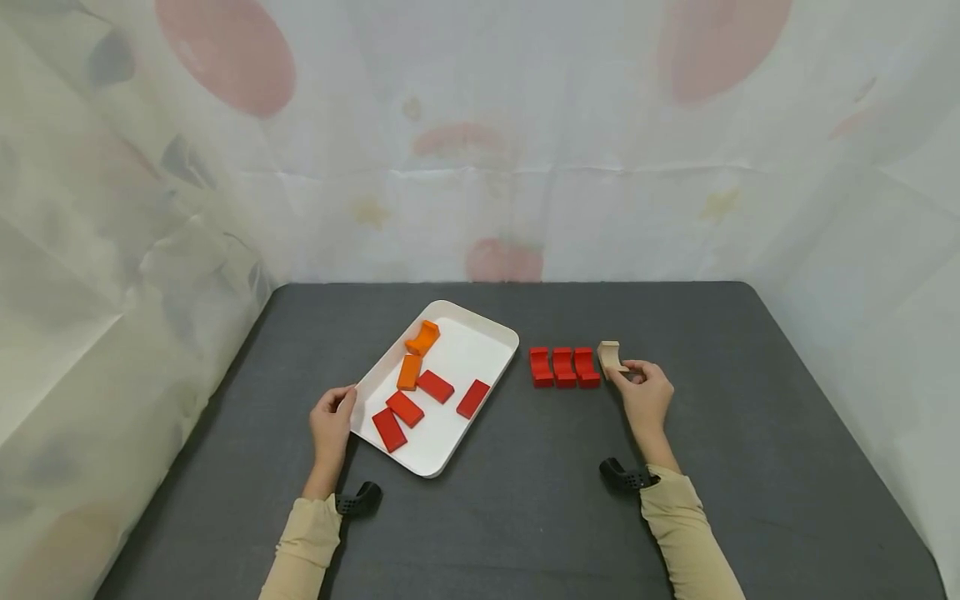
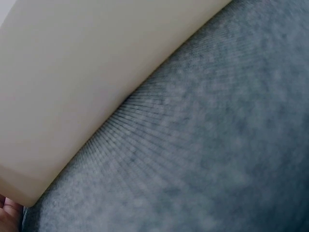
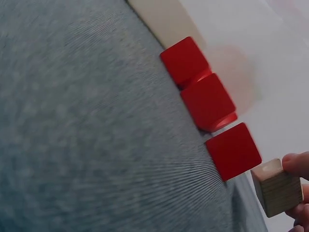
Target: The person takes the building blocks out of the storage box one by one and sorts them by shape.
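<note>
Wood block (image 1: 609,353) pinched in R hand (image 1: 647,395), just R of 3 red curved blocks (image 1: 563,369) lined up on dk gray table (image 1: 525,500), L hand (image 1: 330,423) gripping L corner of white tray (image 1: 441,429), 2 orange blocks (image 1: 408,372) + 4 red blocks (image 1: 405,409) inside.

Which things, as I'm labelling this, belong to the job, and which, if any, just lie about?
Job, likely:
wooden block, in right hand
three curved red blocks
tray, in left hand
inside: four red blocks, two orange

Lying about:
nothing loose; table, backdrop, wrist straps look incidental
</note>
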A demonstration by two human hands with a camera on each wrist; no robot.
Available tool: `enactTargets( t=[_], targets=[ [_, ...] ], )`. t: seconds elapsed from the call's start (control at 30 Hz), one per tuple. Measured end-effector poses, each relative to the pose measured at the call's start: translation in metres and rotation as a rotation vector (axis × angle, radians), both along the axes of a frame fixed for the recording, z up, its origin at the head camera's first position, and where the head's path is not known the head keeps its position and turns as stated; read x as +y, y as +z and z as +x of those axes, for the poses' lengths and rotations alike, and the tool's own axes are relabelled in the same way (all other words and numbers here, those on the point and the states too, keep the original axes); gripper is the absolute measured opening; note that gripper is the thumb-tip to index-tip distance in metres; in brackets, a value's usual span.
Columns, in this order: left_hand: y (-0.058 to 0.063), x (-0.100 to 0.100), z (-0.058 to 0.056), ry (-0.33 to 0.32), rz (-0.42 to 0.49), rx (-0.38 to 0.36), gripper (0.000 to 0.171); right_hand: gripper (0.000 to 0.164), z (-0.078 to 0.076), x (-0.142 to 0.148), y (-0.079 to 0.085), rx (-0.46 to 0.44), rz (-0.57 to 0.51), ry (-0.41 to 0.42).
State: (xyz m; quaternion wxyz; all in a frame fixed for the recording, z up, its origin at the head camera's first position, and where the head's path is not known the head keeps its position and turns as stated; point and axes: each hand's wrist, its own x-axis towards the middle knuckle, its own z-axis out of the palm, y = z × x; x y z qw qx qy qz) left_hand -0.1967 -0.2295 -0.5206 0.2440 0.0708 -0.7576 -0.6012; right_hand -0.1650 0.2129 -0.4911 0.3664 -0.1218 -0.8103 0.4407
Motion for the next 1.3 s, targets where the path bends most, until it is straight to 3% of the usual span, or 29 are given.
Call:
enactTargets(
  t=[0.67, 0.97, 1.03, 1.3],
  targets=[
    [0.001, 0.000, -0.001, 0.004, -0.016, 0.000, 0.019, 0.028, 0.003, 0.004, -0.013, -0.122, 0.048, 0.032],
    [0.000, -0.001, 0.001, 0.007, -0.016, -0.007, 0.020, 0.032, 0.004, -0.003, 0.004, -0.045, 0.045, 0.022],
    [0.004, 0.001, 0.003, 0.002, -0.015, -0.021, 0.020, 0.030, 0.004, -0.005, 0.009, -0.025, 0.047, 0.026],
    [0.002, 0.000, 0.002, -0.006, -0.014, -0.020, 0.022, 0.030, 0.002, -0.016, 0.023, -0.003, -0.045, 0.092]
  ],
)
